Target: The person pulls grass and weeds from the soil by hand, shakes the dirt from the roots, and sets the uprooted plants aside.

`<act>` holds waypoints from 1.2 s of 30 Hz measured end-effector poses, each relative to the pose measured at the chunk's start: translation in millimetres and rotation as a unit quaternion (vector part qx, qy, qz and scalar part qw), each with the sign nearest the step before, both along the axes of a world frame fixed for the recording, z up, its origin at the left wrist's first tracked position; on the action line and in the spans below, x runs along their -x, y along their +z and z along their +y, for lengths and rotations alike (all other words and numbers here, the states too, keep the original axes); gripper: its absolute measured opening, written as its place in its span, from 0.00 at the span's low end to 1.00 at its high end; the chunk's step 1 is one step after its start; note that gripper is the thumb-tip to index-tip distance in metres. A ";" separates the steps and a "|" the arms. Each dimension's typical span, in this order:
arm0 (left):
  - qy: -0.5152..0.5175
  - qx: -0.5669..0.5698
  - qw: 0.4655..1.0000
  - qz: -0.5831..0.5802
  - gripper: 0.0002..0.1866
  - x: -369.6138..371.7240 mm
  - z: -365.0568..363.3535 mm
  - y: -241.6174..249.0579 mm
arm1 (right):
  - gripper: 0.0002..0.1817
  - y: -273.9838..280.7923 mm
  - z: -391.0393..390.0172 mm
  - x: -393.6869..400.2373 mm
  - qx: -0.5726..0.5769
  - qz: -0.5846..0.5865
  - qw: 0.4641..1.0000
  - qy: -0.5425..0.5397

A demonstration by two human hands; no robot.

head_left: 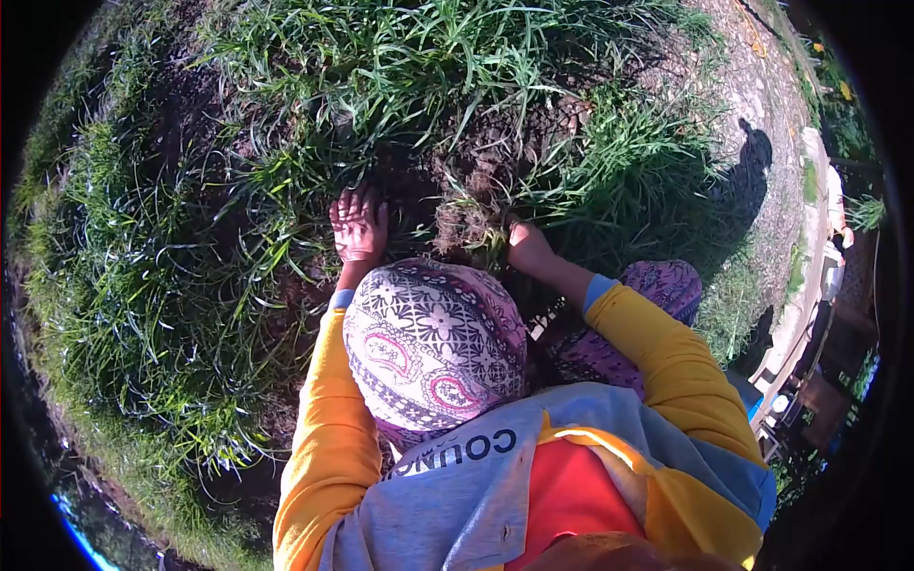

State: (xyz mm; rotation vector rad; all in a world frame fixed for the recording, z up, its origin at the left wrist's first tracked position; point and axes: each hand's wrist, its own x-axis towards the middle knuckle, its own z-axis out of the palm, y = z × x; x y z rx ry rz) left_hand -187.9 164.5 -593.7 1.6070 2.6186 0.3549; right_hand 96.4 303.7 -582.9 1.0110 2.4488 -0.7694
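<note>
My left hand [359, 225] lies flat on the ground among the grass, its fingers stretched out at the edge of a dark patch of bare soil [405, 183]. My right hand [529, 248] is closed around the base of a grass clump [490, 240]. Brown, matted roots with earth [462, 224] spread from that clump toward the left hand. My right fingertips are partly hidden by blades and shadow. Just beyond both hands, loose dark soil [486, 157] is exposed between the tufts.
Long green grass [162, 276] grows thickly on the left, and more tufts [428, 48] stand ahead. My knee in patterned cloth [438, 338] rises close behind the left hand. At the right run a gravelly path [762, 86] and a pale kerb [809, 247].
</note>
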 end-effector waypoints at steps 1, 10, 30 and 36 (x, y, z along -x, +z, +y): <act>0.001 0.003 1.000 -0.001 0.20 0.3 0.1 -1.6 | 0.16 -29.7 -6.5 -13.7 0.009 0.006 1.000 0.027; -0.002 -0.002 1.000 0.007 0.20 1.0 -0.5 -2.2 | 0.23 -4.9 35.4 -13.1 -0.179 0.120 0.973 0.086; -0.001 0.018 1.000 0.010 0.21 1.4 -2.4 -5.2 | 0.09 -7.9 151.5 -21.5 -0.149 -0.139 0.939 -0.277; -0.002 0.014 1.000 0.009 0.21 0.6 -2.3 -4.4 | 0.10 -21.9 170.4 -40.6 -0.168 -0.187 0.946 -0.206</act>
